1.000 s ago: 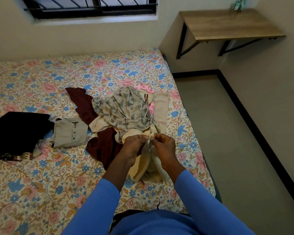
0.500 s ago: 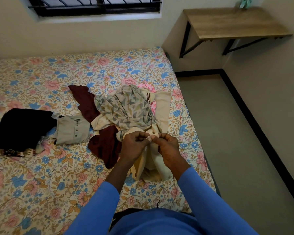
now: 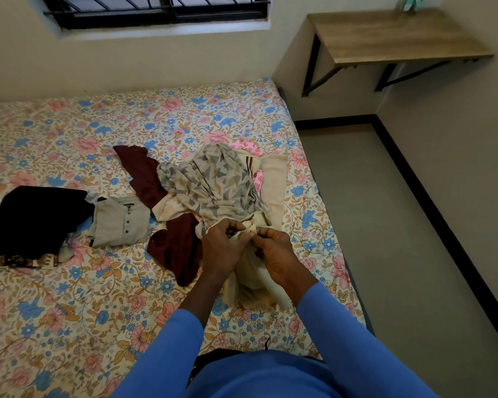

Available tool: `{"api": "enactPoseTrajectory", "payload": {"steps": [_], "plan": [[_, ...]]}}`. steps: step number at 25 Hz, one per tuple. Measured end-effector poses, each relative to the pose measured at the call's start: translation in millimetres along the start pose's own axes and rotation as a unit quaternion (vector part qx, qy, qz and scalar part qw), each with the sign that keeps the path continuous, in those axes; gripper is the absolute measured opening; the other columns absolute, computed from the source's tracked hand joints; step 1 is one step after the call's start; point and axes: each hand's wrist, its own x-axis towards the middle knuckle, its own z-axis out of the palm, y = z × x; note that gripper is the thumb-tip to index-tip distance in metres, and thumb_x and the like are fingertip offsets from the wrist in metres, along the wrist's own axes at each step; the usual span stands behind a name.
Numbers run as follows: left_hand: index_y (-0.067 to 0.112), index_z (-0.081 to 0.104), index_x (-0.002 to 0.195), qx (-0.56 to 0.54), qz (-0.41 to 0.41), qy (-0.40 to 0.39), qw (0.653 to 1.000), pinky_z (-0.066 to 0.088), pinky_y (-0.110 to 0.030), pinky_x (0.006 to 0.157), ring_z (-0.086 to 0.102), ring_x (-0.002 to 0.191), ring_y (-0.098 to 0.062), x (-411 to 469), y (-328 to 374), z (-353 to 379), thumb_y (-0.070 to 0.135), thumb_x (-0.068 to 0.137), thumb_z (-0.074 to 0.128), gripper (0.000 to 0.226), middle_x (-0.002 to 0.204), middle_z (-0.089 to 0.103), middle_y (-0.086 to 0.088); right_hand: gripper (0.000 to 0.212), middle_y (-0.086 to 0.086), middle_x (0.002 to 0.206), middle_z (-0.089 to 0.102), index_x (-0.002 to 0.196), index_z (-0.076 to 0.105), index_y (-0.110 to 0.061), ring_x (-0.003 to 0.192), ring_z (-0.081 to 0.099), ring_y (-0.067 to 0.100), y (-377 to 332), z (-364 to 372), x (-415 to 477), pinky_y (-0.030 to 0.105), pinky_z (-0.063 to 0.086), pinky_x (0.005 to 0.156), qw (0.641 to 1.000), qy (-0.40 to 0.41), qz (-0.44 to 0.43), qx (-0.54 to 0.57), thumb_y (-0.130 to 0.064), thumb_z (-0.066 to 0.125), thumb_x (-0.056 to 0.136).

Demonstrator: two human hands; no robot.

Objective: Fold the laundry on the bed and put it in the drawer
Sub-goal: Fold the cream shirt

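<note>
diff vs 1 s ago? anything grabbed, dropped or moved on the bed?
No real move. The left hand and right hand still pinch the cream garment at the same spot, with at most a slight regrip. Nothing taken or let go. The patterned garment, maroon garment, grey shirt and black garment lie as before.

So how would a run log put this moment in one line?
left hand: pinches cream garment | right hand: pinches it too | clothes pile: unfolded on bed

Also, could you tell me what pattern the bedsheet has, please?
The bedsheet is cream with pink and blue flowers, seen in the head view.
</note>
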Motion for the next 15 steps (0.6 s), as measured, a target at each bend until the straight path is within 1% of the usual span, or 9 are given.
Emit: {"api": "enactPoseTrajectory", "payload": {"steps": [1, 3, 5, 6, 7, 9, 11, 15], "plan": [[0.016, 0.079, 0.093, -0.040, -0.010, -0.015, 0.999, 0.054, -0.017, 0.071, 0.071, 0.082, -0.003, 0.8, -1.6, 0.0, 0.016, 0.085, 0.082, 0.009, 0.086, 0.076, 0.007, 0.017, 0.010, 0.079, 0.072, 0.090, 0.079, -0.010, 0.070, 0.063, 0.014, -0.7, -0.3, 0.1, 0.022, 0.054, 0.063, 1.000, -0.006, -0.002, 0.019, 0.001, 0.068, 0.095], [0.018, 0.082, 0.096, -0.099, -0.028, -0.045, 0.994, 0.059, -0.023, 0.078, 0.075, 0.087, -0.006, 2.5, -3.7, -1.8, 0.010, 0.090, 0.079, 0.010, 0.088, 0.080, 0.005, 0.021, 0.012, 0.080, 0.073, 0.086, 0.079, -0.010, 0.071, 0.065, 0.017, -0.1, -2.8, 2.1, 0.027, 0.057, 0.070, 0.999, -0.009, -0.002, 0.048, 0.006, 0.068, 0.094], [0.018, 0.082, 0.096, -0.102, -0.033, -0.055, 0.993, 0.061, -0.026, 0.081, 0.076, 0.088, -0.008, 4.9, -4.0, -3.0, 0.010, 0.090, 0.079, 0.011, 0.088, 0.080, 0.006, 0.017, 0.013, 0.083, 0.075, 0.091, 0.079, -0.007, 0.077, 0.068, 0.021, 0.8, -4.5, 2.2, 0.034, 0.058, 0.080, 0.998, -0.006, 0.002, 0.064, 0.006, 0.069, 0.092], [0.018, 0.083, 0.094, -0.096, -0.037, -0.049, 0.993, 0.061, -0.026, 0.079, 0.076, 0.086, -0.008, 6.3, -3.9, -3.0, 0.010, 0.089, 0.079, 0.009, 0.087, 0.080, 0.005, 0.014, 0.013, 0.087, 0.076, 0.095, 0.078, -0.006, 0.082, 0.070, 0.024, 1.2, -4.9, 2.0, 0.036, 0.058, 0.084, 0.997, -0.005, 0.003, 0.076, 0.006, 0.070, 0.091], [0.018, 0.082, 0.091, -0.091, -0.047, -0.041, 0.994, 0.061, -0.026, 0.077, 0.076, 0.083, -0.008, 7.2, -3.6, -2.5, 0.011, 0.089, 0.080, 0.007, 0.084, 0.079, 0.005, 0.014, 0.014, 0.089, 0.077, 0.099, 0.077, -0.004, 0.085, 0.072, 0.024, 1.0, -4.0, 0.6, 0.035, 0.060, 0.085, 0.996, -0.002, 0.006, 0.090, 0.006, 0.071, 0.091], [0.019, 0.081, 0.088, -0.102, -0.073, -0.040, 0.991, 0.059, -0.025, 0.074, 0.075, 0.081, -0.009, 6.7, -3.0, -0.3, 0.012, 0.091, 0.078, 0.008, 0.083, 0.079, 0.004, 0.015, 0.013, 0.088, 0.078, 0.103, 0.075, 0.000, 0.082, 0.075, 0.022, 0.2, -0.6, -1.5, 0.030, 0.063, 0.078, 0.993, 0.008, 0.010, 0.116, 0.008, 0.071, 0.090], [0.017, 0.080, 0.089, -0.132, -0.106, -0.053, 0.984, 0.058, -0.026, 0.073, 0.075, 0.083, -0.012, 5.3, -4.1, 2.5, 0.011, 0.093, 0.075, 0.009, 0.085, 0.079, 0.000, 0.017, 0.013, 0.088, 0.077, 0.106, 0.073, 0.004, 0.079, 0.076, 0.021, 0.0, 2.3, -2.7, 0.027, 0.063, 0.071, 0.990, 0.016, 0.009, 0.143, 0.009, 0.069, 0.091], [0.016, 0.080, 0.087, -0.191, -0.156, -0.072, 0.966, 0.055, -0.028, 0.071, 0.073, 0.083, -0.015, 7.1, -4.8, 1.5, 0.011, 0.094, 0.074, 0.011, 0.087, 0.079, -0.005, 0.019, 0.015, 0.089, 0.077, 0.110, 0.072, 0.008, 0.077, 0.076, 0.020, 1.2, 4.1, -4.4, 0.025, 0.061, 0.066, 0.987, 0.023, -0.002, 0.162, 0.010, 0.068, 0.091]]}}
